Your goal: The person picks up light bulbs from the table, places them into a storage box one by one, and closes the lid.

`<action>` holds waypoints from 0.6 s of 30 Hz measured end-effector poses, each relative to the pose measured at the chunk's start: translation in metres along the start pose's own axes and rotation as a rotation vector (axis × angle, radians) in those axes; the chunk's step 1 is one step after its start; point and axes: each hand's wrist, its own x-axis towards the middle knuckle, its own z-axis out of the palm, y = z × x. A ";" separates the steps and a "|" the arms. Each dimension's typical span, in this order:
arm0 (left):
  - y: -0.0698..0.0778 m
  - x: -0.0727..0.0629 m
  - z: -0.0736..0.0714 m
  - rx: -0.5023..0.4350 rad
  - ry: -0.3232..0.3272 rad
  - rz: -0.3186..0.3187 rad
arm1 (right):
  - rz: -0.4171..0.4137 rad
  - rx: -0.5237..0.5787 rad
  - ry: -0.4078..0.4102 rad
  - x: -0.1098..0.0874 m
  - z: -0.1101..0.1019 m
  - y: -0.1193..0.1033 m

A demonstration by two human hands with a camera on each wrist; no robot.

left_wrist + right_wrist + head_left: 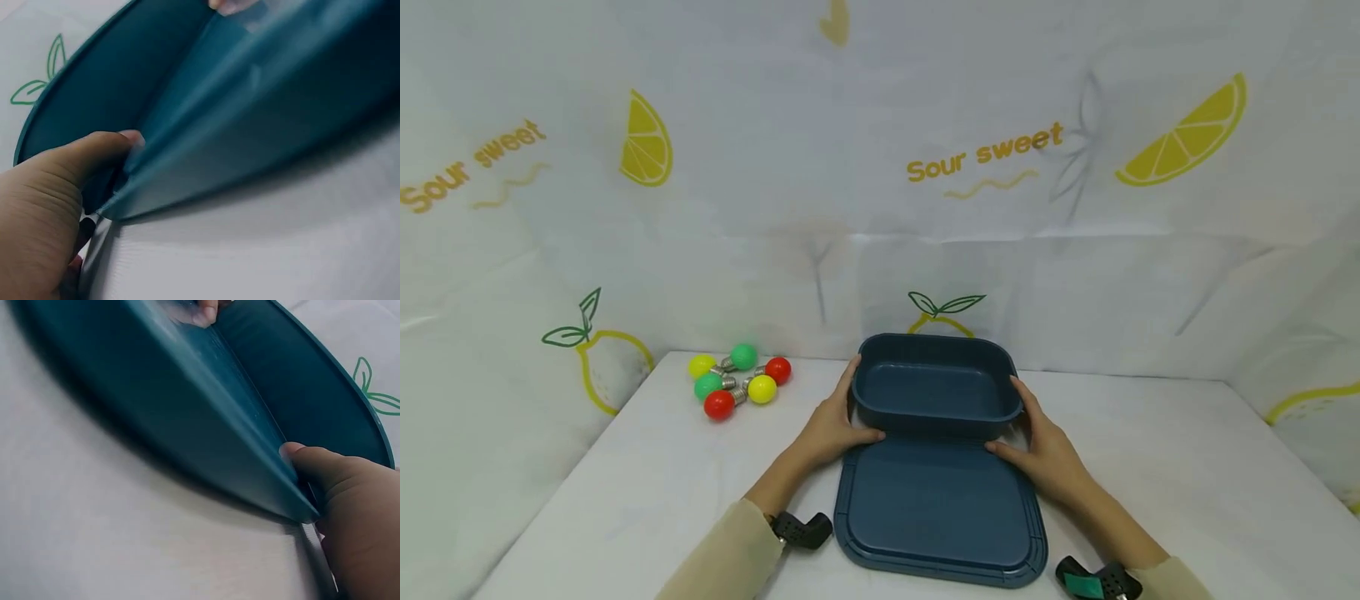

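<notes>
A dark blue rectangular plastic box (pixel 936 422) stands upright in the head view, its open top showing a bare inside. In front of it lies a flat lid (pixel 940 504) of the same blue, with its far edge against the box's near wall. My left hand (pixel 833 429) holds the box's left end, fingers along the side and thumb at the near wall. The right hand (pixel 1051 457) holds the right end in the same way. Both wrist views show a thumb near the seam between box (pixel 94 94) and lid (pixel 181 419); the other fingers are largely hidden.
Several small round bulbs with metal screw bases lie back left on the white table (pixel 625 500), among them a red bulb (pixel 719 405), a yellow bulb (pixel 762 389) and a green bulb (pixel 744 357). A white printed curtain (pixel 775 167) hangs behind the table and at its sides.
</notes>
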 end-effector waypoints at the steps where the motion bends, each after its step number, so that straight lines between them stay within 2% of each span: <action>1: 0.000 0.000 0.000 0.008 0.001 0.002 | -0.003 -0.001 0.001 0.000 0.000 0.000; 5: -0.001 0.001 0.000 0.039 -0.012 0.021 | -0.008 0.003 -0.001 0.000 0.000 0.000; 11: -0.004 0.002 -0.005 0.028 -0.051 0.048 | 0.041 0.073 -0.024 -0.002 -0.002 -0.002; 15: -0.005 0.001 -0.009 0.014 -0.022 0.068 | 0.058 0.127 -0.030 -0.002 -0.004 -0.005; 18: -0.004 -0.001 -0.008 0.002 -0.025 0.072 | 0.078 0.139 -0.021 -0.003 -0.007 -0.006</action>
